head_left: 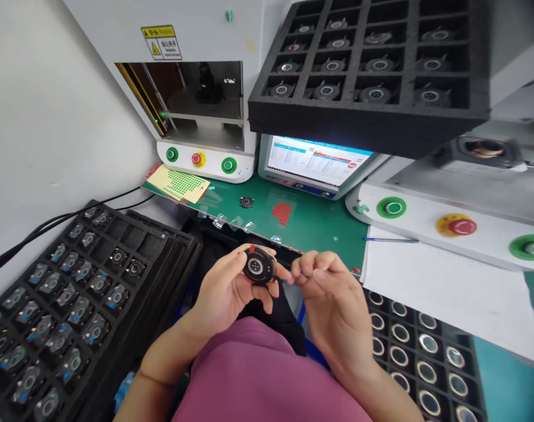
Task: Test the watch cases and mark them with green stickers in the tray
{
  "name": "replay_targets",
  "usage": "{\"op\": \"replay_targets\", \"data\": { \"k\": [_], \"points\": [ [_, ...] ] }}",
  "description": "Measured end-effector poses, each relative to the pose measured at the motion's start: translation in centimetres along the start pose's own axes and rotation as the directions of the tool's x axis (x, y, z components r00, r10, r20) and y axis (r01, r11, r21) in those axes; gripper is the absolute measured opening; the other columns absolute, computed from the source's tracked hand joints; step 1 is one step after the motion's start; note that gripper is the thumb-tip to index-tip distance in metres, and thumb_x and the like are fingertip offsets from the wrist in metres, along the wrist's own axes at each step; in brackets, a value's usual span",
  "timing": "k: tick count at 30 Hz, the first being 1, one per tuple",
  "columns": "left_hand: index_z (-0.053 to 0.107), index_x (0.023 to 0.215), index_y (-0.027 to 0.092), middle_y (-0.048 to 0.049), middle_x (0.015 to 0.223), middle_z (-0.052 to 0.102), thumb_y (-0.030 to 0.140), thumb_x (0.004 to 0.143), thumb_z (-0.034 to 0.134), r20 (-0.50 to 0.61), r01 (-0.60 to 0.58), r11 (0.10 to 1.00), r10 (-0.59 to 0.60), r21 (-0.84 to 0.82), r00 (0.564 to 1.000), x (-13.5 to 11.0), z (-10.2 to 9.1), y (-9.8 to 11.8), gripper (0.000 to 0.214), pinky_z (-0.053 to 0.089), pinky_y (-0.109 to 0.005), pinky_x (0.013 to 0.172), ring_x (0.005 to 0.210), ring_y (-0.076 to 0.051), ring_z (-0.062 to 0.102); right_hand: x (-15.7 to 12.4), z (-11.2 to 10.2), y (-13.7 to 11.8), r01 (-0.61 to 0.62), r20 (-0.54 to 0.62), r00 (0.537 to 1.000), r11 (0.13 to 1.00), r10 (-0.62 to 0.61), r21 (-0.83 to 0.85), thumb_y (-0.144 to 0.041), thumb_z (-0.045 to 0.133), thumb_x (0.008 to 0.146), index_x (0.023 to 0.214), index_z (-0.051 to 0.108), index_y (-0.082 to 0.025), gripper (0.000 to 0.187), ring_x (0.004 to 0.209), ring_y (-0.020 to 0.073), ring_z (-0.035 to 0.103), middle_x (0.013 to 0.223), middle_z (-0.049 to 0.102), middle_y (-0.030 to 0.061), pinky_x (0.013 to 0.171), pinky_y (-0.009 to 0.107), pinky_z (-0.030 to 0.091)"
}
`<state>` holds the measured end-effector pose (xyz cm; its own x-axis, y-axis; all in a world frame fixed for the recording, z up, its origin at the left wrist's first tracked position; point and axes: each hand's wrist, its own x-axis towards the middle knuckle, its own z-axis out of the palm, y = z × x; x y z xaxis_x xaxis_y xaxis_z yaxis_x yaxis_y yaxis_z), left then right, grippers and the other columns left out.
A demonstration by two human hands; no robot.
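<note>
The round black watch case [258,265] sits in the left hand [225,288], gripped by thumb and fingers, ringed face up, just left of the right hand [334,293], whose fingertips are drawn together, on what I cannot tell.

Left forearm [163,357]: bare, rising from 7 o'clock and aimed toward 1
Left wrist: nearly in line with the forearm
Left hand [220,290]: bare, just off centre at 7 o'clock, palm turned inward, grip curled in a hold
Left thumb [235,262]: bent, its tip toward 1 o'clock
Left forefinger [283,273]: reaching toward 3 to 4 o'clock
Right forearm [387,387]: bare, coming in from 5 o'clock
Right hand [339,302]: bare, pointing toward 11, fingers folded, fingertips pinched against the thumb
Gap between hands: left forefinger at the right fingertips; contact unclear
</note>
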<state>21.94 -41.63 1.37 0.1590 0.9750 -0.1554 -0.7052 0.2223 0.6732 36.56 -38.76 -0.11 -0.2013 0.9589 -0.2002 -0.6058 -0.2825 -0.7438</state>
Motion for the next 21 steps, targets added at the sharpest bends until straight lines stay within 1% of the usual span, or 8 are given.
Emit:
{"op": "replay_targets", "data": {
  "k": [3,5,8,10,13,16,19,21],
  "points": [
    [0.060,0.087,0.013,-0.0063,0.074,0.067,0.040,0.090,0.058,-0.031,-0.029,0.998,0.030,0.051,0.999,-0.1,0.1,-0.9,0.027,0.048,-0.016,0.039,0.054,-0.010,0.059,-0.2,0.1,0.5,-0.023,0.014,1.000,0.998,0.023,-0.051,-0.022,0.071,0.075,0.073,0.060,-0.022,0.011,0.078,0.0141,0.060,0.079,0.061,0.0000,0.071,0.027,0.052],
    [0.053,0.080,0.015,-0.0027,0.068,0.063,0.043,0.090,0.058,-0.068,-0.072,0.982,0.085,0.177,0.994,-0.2,0.1,-1.4,0.031,0.041,-0.012,0.034,0.047,-0.007,0.053,-0.3,0.4,0.7,-0.032,0.047,0.998,0.996,0.036,-0.082,-0.023,0.070,0.076,0.078,0.064,-0.023,0.007,0.086,0.0171,0.063,0.087,0.065,0.0020,0.076,0.031,0.054],
    [0.048,0.078,0.016,-0.0002,0.067,0.060,0.044,0.092,0.053,-0.082,-0.108,0.919,0.150,0.380,0.985,-0.4,0.1,-2.0,0.032,0.034,-0.011,0.031,0.041,-0.005,0.047,-0.6,0.8,0.8,-0.006,0.102,0.995,0.993,0.018,-0.120,-0.028,0.068,0.079,0.086,0.068,-0.024,0.008,0.096,0.0202,0.065,0.095,0.069,0.0044,0.083,0.034,0.055],
    [0.049,0.080,0.016,0.0012,0.067,0.056,0.045,0.093,0.050,-0.073,-0.122,0.864,0.180,0.489,0.981,-0.6,0.1,-2.1,0.032,0.033,-0.012,0.032,0.041,-0.004,0.044,-0.7,1.0,0.9,-0.008,0.139,0.990,0.990,0.028,-0.141,-0.033,0.066,0.082,0.093,0.071,-0.025,0.014,0.095,0.0193,0.065,0.098,0.070,0.0056,0.078,0.031,0.056],
    [0.051,0.086,0.017,0.0036,0.063,0.048,0.043,0.096,0.045,-0.044,-0.116,0.768,0.184,0.630,0.982,-0.9,0.0,-2.0,0.028,0.034,-0.016,0.037,0.044,-0.006,0.042,-0.7,1.3,1.2,-0.081,0.190,0.976,0.985,0.109,-0.150,-0.040,0.063,0.084,0.101,0.071,-0.026,0.024,0.080,0.0177,0.065,0.100,0.070,0.0067,0.056,0.026,0.055],
    [0.054,0.097,0.019,0.0030,0.061,0.049,0.036,0.099,0.039,0.029,-0.149,0.619,0.200,0.771,0.979,-1.2,-0.2,-1.6,0.023,0.039,-0.020,0.044,0.048,-0.009,0.045,-0.7,1.7,1.6,-0.110,0.167,0.977,0.983,0.134,-0.146,-0.039,0.064,0.083,0.101,0.070,-0.026,0.023,0.063,0.0127,0.059,0.096,0.070,0.0050,0.047,0.022,0.050],
    [0.058,0.098,0.020,0.0012,0.066,0.058,0.029,0.099,0.040,0.086,-0.192,0.372,0.283,0.908,0.955,-1.0,-0.4,-1.2,0.020,0.044,-0.022,0.051,0.055,-0.011,0.054,-0.5,2.5,2.0,-0.110,0.150,0.980,0.983,0.132,-0.148,-0.034,0.063,0.081,0.098,0.069,-0.024,0.021,0.053,0.0083,0.050,0.084,0.068,0.0014,0.044,0.019,0.044],
    [0.059,0.095,0.021,0.0011,0.071,0.062,0.027,0.097,0.043,0.102,-0.191,0.225,0.355,0.955,0.929,-0.6,-0.4,-1.3,0.018,0.045,-0.022,0.053,0.058,-0.012,0.058,0.0,3.0,2.1,-0.088,0.150,0.983,0.989,0.106,-0.122,-0.028,0.061,0.077,0.091,0.069,-0.023,0.017,0.053,0.0081,0.049,0.077,0.065,-0.0007,0.048,0.020,0.045]
  ]
}}
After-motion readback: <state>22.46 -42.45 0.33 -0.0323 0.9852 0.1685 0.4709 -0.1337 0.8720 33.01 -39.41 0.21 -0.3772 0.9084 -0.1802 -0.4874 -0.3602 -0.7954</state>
